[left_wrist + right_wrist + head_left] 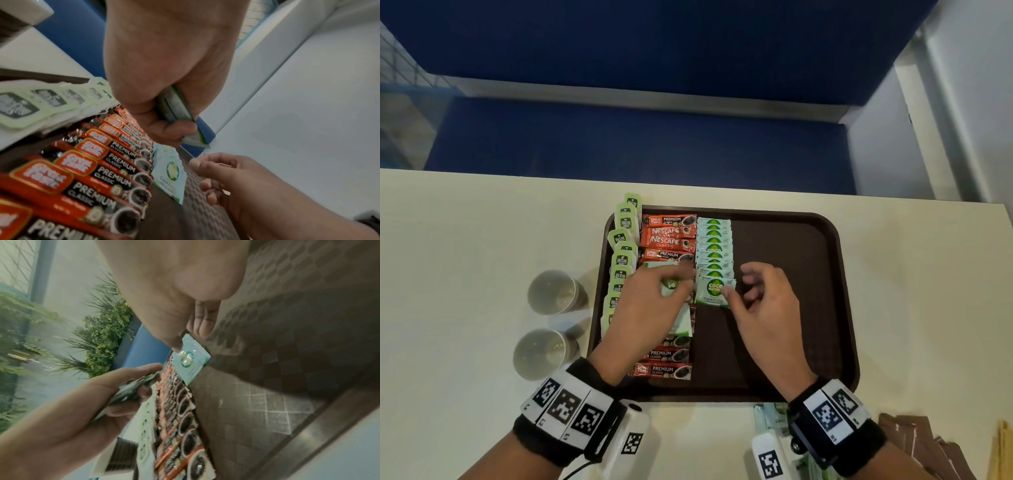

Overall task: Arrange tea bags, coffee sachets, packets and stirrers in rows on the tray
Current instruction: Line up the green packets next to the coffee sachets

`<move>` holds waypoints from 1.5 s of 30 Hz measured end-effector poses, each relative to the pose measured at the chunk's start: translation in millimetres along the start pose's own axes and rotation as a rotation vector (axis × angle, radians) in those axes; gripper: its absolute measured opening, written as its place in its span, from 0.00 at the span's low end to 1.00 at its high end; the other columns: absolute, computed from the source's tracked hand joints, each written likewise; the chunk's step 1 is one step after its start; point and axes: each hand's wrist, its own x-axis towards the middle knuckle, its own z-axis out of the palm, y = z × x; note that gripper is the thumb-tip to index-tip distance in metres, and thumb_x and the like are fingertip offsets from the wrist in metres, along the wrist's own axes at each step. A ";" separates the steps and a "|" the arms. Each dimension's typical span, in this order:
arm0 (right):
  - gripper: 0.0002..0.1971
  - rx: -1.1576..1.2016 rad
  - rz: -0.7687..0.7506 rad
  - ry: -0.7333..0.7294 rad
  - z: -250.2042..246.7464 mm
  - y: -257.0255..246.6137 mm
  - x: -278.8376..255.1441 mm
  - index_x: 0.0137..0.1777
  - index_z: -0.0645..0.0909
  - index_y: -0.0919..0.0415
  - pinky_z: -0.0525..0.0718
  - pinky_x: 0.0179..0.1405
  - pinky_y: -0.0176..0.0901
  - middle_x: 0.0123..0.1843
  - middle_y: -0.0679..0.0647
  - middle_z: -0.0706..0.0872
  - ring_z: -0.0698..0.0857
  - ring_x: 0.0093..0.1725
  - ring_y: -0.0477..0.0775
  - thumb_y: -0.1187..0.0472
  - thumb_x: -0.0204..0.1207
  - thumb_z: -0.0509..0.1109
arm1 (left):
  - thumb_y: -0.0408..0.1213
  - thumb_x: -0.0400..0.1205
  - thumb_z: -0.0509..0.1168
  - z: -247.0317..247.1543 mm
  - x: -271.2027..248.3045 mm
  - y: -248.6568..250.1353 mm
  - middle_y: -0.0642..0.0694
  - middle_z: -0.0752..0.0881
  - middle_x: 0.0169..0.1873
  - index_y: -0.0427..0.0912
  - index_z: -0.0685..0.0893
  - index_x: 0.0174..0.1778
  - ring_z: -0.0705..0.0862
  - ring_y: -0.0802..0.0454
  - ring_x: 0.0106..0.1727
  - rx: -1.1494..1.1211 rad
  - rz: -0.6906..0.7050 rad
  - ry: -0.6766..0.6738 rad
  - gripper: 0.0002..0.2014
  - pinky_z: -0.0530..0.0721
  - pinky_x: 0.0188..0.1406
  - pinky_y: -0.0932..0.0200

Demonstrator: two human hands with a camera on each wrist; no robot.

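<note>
Brown tray (pixel 784 308) on the pale table (pixel 465 240), and a third row is going down. Tea bags (pixel 621 246) line the left rim, coffee sachets (pixel 667 236) run beside them, and next along sits an overlapping column of green-and-white packets (pixel 714 246), reaching about halfway down the tray.

Right hand (pixel 763 308) is on the nearest packet (pixel 714 291): thumb tip pressing its right edge, the other fingers loosely curled above and holding nothing that I can see. Left hand (pixel 650 305) hovers over the coffee row, fingers curled round a small stack (pixel 174 107) of the same packets, feeding stock.

To do this step well, I'd judge: keep that thumb light and square the packet to the one above, same overlap, left edge just beside the coffee row without riding onto it. These are thin and slippery, so a sideways nudge could fan the whole column; press down, not across. Peel one packet at a time from the stack, or two may go down together.

Plenty left, by the look of it: half this row, and the tray's right side is bare. More packets (pixel 774 416) and brown sachets (pixel 914 435) wait on the table near the right wrist. Two cups (pixel 548 291) stand left of the tray.
</note>
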 end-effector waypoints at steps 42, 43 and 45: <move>0.05 -0.109 0.212 -0.219 -10.5 12.1 2.8 0.44 0.90 0.50 0.81 0.37 0.30 0.32 0.44 0.90 0.89 0.35 0.40 0.55 0.81 0.82 | 0.52 0.82 0.80 12.4 -13.7 -3.7 0.47 0.88 0.58 0.55 0.96 0.55 0.88 0.47 0.56 0.496 0.106 -0.005 0.09 0.87 0.54 0.52; 0.06 -0.091 0.215 -0.201 -9.9 11.9 2.6 0.44 0.88 0.50 0.82 0.37 0.31 0.31 0.46 0.90 0.89 0.34 0.41 0.55 0.80 0.82 | 0.53 0.83 0.79 13.8 -13.9 -2.1 0.46 0.87 0.60 0.56 0.96 0.56 0.88 0.47 0.57 0.519 0.106 -0.018 0.10 0.87 0.56 0.51; 0.09 -0.045 0.190 -0.163 -9.4 10.2 0.4 0.45 0.84 0.51 0.82 0.36 0.33 0.32 0.49 0.88 0.87 0.33 0.42 0.56 0.79 0.84 | 0.53 0.82 0.80 15.3 -13.6 -1.1 0.45 0.89 0.60 0.56 0.96 0.57 0.88 0.47 0.57 0.506 0.113 -0.009 0.10 0.88 0.57 0.50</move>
